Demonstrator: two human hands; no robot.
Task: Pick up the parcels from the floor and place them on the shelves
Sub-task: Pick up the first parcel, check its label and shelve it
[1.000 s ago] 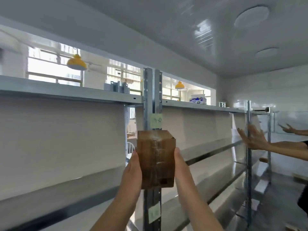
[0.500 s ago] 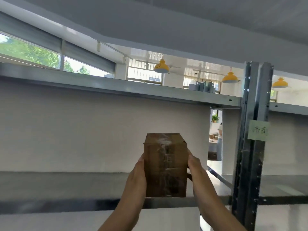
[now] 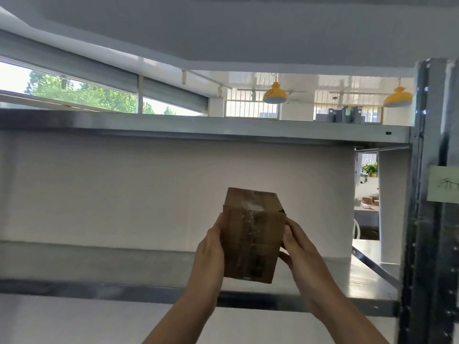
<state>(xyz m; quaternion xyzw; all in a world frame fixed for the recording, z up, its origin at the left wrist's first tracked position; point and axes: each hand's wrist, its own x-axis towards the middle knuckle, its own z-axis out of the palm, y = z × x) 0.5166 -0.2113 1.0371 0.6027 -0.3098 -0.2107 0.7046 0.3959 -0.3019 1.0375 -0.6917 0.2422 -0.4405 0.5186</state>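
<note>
A small brown cardboard parcel (image 3: 252, 234) sealed with clear tape is held upright between both my hands. My left hand (image 3: 210, 252) presses its left side and my right hand (image 3: 296, 244) presses its right side. The parcel hangs just above the front edge of a grey metal shelf (image 3: 99, 264), its bottom near the shelf's lip. A white back panel stands behind it.
A higher metal shelf (image 3: 198, 127) runs across above the parcel. A dark steel upright post (image 3: 429, 194) with a green paper label (image 3: 443, 183) stands at the right. Several small items (image 3: 347, 116) sit on the top shelf at the right. Yellow lamps hang beyond.
The view has swung left along the shelving, so the post now stands at the far right. The parcel has moved forward over the shelf and tilted slightly. The other person's arms are out of view.
</note>
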